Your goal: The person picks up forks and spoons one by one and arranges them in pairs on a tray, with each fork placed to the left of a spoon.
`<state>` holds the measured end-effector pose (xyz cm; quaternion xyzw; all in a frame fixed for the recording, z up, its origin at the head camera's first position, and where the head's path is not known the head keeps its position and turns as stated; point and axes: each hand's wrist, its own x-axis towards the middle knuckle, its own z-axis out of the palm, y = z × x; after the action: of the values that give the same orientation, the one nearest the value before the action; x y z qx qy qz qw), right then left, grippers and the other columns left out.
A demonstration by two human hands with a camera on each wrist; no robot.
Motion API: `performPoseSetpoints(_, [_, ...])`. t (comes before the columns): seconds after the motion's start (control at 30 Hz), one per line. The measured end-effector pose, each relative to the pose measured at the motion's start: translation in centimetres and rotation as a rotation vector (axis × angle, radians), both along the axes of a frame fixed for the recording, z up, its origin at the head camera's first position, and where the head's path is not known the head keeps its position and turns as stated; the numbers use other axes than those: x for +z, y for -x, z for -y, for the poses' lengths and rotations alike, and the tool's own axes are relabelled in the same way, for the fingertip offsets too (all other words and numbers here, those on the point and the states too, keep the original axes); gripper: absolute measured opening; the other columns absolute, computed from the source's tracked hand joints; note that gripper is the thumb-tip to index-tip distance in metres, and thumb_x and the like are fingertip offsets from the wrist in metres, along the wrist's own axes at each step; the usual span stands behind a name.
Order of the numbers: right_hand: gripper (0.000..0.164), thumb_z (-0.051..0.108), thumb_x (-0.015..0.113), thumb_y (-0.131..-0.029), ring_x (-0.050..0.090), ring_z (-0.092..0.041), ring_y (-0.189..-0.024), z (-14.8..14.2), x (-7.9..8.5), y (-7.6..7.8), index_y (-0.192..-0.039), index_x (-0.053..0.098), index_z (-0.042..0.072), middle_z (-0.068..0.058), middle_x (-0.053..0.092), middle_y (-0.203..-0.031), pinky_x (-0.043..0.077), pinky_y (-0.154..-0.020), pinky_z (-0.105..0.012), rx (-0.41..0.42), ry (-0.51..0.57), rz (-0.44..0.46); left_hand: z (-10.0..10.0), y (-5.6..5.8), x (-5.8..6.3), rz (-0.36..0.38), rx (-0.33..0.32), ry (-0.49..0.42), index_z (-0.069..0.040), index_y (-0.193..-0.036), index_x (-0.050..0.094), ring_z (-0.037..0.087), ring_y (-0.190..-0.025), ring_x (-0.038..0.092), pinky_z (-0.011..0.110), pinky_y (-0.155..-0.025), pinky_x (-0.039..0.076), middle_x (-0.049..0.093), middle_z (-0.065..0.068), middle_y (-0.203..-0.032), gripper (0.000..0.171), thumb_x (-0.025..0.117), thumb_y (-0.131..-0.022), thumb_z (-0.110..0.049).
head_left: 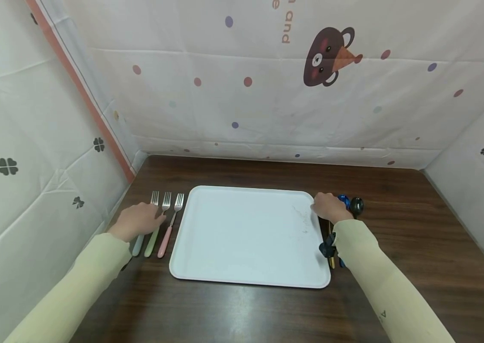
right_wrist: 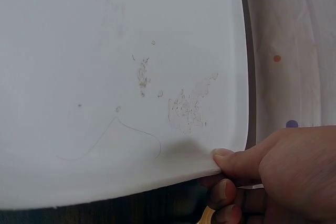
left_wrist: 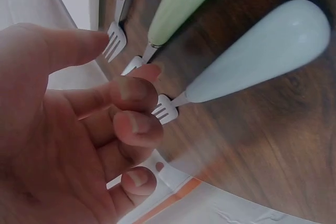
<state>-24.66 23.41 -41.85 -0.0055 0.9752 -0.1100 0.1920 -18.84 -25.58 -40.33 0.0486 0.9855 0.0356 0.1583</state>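
Right hand (head_left: 330, 207) pinches one tray (head_left: 248, 236); left hand (head_left: 138, 220), loosely curled, hovers over three forks (head_left: 152, 242) left of the tray.

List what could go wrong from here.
The right hand pinches the white tray near one corner, so lifting with it alone might tip or twist the tray.
That hand is close beside the black spoon, and could knock it.
The left hand hangs near the light blue fork and green fork; a careless sweep might scatter them.
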Motion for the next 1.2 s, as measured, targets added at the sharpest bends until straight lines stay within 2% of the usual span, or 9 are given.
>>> performPoseSetpoints(0.27, [0.034,0.019,0.049,-0.099,0.053,-0.021,-0.068,0.0,-0.1,0.0,-0.118,0.059,-0.006,-0.007,0.050,-0.073,0.040,-0.060,-0.032,-0.001,-0.002,-0.008,0.5,-0.5,-0.2,0.017,-0.002,0.014,0.003,-0.102,0.064,0.020,-0.059,0.052,0.034,-0.051,0.040,0.058,0.008,-0.071,0.032,0.053,-0.094,-0.026])
performPoseSetpoints(0.47, [0.034,0.019,0.049,-0.099,0.054,-0.023,-0.070,0.1,-0.1,-0.1,-0.119,0.059,-0.007,-0.010,0.057,-0.078,0.041,-0.061,-0.032,-0.001,-0.006,-0.015,0.7,-0.6,-0.2,0.066,-0.016,0.028,-0.001,-0.096,0.064,0.021,-0.064,0.052,0.038,-0.055,0.042,0.058,0.007,-0.074,0.031,0.055,-0.094,-0.030])
performPoseSetpoints(0.63, [0.034,0.019,0.050,-0.099,0.055,-0.023,-0.071,0.2,-0.1,-0.2,-0.118,0.061,-0.007,-0.011,0.061,-0.081,0.042,-0.061,-0.032,0.005,-0.021,-0.031,0.7,-0.6,-0.6,0.083,-0.003,0.021,-0.003,-0.093,0.063,0.022,-0.064,0.052,0.038,-0.055,0.042,0.057,0.008,-0.074,0.029,0.053,-0.094,-0.030])
performPoseSetpoints(0.9, [0.035,0.018,0.049,-0.099,0.055,-0.022,-0.070,0.2,-0.1,-0.2,-0.120,0.060,-0.007,-0.012,0.062,-0.083,0.041,-0.060,-0.031,0.009,-0.021,-0.028,0.3,-0.7,-1.2,0.101,-0.001,-0.002,-0.008,-0.075,0.060,0.019,-0.057,0.050,0.034,-0.050,0.038,0.053,0.006,-0.065,0.025,0.053,-0.090,-0.026])
performPoseSetpoints(1.2, [0.034,0.017,0.049,-0.100,0.054,-0.022,-0.068,0.1,0.0,-0.3,-0.120,0.060,-0.007,-0.010,0.058,-0.078,0.040,-0.059,-0.031,0.017,-0.008,-0.026,0.2,-0.6,-1.2,0.103,-0.007,-0.011,-0.008,-0.074,0.060,0.019,-0.057,0.050,0.033,-0.050,0.037,0.053,0.006,-0.064,0.025,0.053,-0.090,-0.025])
